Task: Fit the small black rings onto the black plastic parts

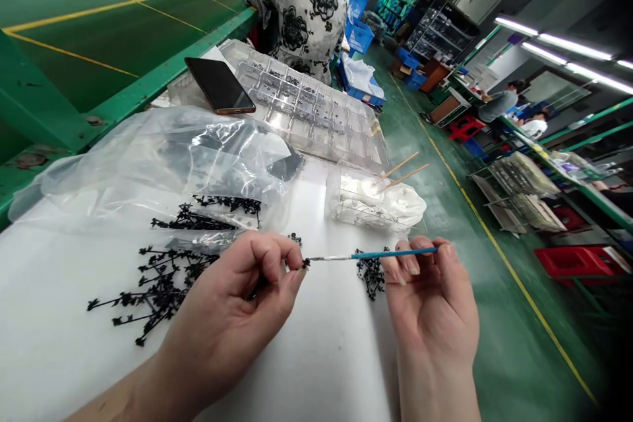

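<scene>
My left hand (pixel 247 303) is closed, thumb and forefinger pinching a small black plastic part (pixel 306 264). My right hand (pixel 430 297) holds a thin blue-handled paintbrush (pixel 390 253) by its far end, between thumb and fingers. The brush lies nearly level, its silver ferrule pointing left and its tip at the black part. Beside and behind my left hand, black branched plastic pieces (pixel 163 290) are heaped on the white tabletop (pixel 316 343). A smaller pile of black pieces (pixel 370 273) lies just left of my right hand.
A clear box (pixel 346 201) with white cloth and two wooden sticks stands behind the brush. Farther back are a compartment tray (pixel 297 102) of small parts, a phone (pixel 220 86) and a plastic bag (pixel 163 158). Two people sit at a bench on the right.
</scene>
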{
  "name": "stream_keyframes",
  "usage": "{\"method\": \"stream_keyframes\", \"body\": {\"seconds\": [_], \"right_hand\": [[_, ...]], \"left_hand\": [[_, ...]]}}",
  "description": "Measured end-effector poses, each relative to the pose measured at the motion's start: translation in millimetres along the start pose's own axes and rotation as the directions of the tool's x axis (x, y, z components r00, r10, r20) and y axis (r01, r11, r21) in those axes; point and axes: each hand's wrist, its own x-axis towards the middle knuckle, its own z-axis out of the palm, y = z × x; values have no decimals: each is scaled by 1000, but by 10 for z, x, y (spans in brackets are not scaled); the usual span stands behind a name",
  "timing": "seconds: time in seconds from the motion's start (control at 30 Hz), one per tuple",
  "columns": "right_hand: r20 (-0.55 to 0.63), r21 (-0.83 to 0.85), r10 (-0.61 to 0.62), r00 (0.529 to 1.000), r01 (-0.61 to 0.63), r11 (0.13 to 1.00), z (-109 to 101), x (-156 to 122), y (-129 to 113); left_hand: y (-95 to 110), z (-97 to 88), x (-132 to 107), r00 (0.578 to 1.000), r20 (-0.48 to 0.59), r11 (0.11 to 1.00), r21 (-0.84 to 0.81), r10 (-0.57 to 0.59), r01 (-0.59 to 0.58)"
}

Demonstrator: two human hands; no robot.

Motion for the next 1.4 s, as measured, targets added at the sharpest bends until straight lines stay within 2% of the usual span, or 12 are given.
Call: {"method": "stream_keyframes", "body": {"seconds": [0.43,0.97,1.4], "right_hand": [[30,-26,-3,1000,3,1000,8,7,15],[-2,-31,-19,1000,19,999,2,21,22],[8,0,-14,1000,14,1000,7,7,9]], "left_hand": [[0,-1,-3,999,-9,999,20,38,-37],[4,7,1,997,6,996,36,80,-80],[-13,3,-12,998,15,997,55,57,-58]]}}
